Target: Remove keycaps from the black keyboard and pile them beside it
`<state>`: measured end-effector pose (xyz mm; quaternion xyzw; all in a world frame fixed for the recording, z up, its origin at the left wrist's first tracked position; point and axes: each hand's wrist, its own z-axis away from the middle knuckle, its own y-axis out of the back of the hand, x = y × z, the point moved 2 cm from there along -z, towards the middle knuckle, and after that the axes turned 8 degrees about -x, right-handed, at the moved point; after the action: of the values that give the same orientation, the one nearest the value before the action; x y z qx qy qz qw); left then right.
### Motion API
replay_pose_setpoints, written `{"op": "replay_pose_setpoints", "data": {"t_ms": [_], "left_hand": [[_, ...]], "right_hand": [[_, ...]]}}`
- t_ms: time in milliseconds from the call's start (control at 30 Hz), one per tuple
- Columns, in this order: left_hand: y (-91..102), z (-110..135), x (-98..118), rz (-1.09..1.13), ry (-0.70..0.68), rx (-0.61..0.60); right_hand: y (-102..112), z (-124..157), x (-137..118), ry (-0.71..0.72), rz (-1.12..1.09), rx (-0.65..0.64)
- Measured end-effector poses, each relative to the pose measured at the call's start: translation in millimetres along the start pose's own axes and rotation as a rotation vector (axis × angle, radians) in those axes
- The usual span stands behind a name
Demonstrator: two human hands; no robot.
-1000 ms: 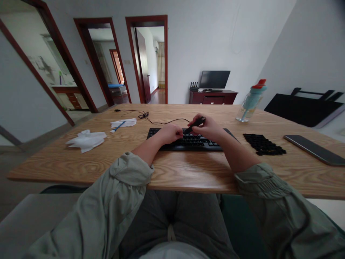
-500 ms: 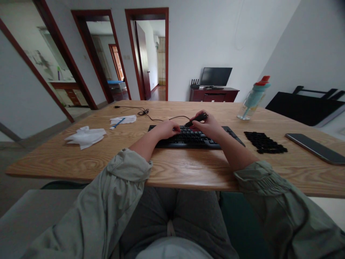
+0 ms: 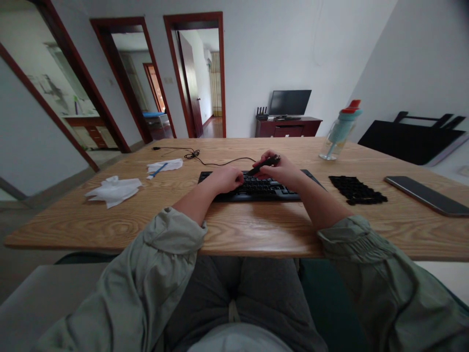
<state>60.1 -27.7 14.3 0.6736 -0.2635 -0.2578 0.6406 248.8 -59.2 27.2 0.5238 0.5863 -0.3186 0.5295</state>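
A black keyboard (image 3: 256, 195) lies in front of me, partly hidden by my hands. My right hand (image 3: 280, 171) is closed around a slim black tool (image 3: 264, 165). The tool slants down to the left, its tip low over the upper keyboard; I cannot tell whether it touches. My left hand (image 3: 225, 180) rests at the keyboard's left part, fingers curled in; what they hold, if anything, is hidden. To the right lies a patch of small black pieces in rows (image 3: 355, 189) that look like keycaps.
Left of the keyboard lie a crumpled white tissue (image 3: 113, 190) and another tissue (image 3: 172, 165) with a thin blue stick (image 3: 158, 170). A cable (image 3: 220, 162) runs behind. At right are a water bottle (image 3: 339, 132) and a phone (image 3: 427, 194) on the wooden table (image 3: 256, 227).
The black tool has tilted and its tip has shifted slightly left, nearer my left hand. My left hand has barely moved. The whole view has shifted a little.
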Motion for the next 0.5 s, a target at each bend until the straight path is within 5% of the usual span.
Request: {"op": "replay_pose_setpoints", "data": {"t_ms": [267,500], "left_hand": [[2.3,1,-1,0.035,0.086,0.064],[0.3,1,-5,0.08,0.075,0.038]], "right_hand": [[4,-10,14,-0.017,0.013,0.135],[1,-10,16,0.06,0.045,0.12]]}}
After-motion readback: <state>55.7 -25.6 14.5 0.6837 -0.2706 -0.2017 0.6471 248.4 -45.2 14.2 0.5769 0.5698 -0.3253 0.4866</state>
